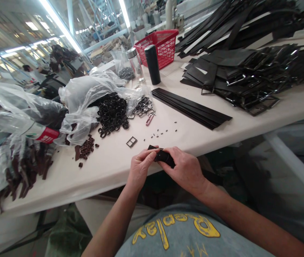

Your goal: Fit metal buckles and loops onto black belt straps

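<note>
Now left hand and right hand, fingers closed, grip a black strap at lower centre, buckled straps already heaped upper right, plain strips right of centre and a loose buckle left of centre unjoined.

1. A black strap piece is held between the left hand and the right hand, just off the near edge of the table.
2. Its surface is dark and smooth – one squared corner is shown beyond the left fingertips, and small bright specks are seen near its middle.
3. It is tilted, slanting down toward the right palm – its far end is partly hidden by the fingers.
</note>
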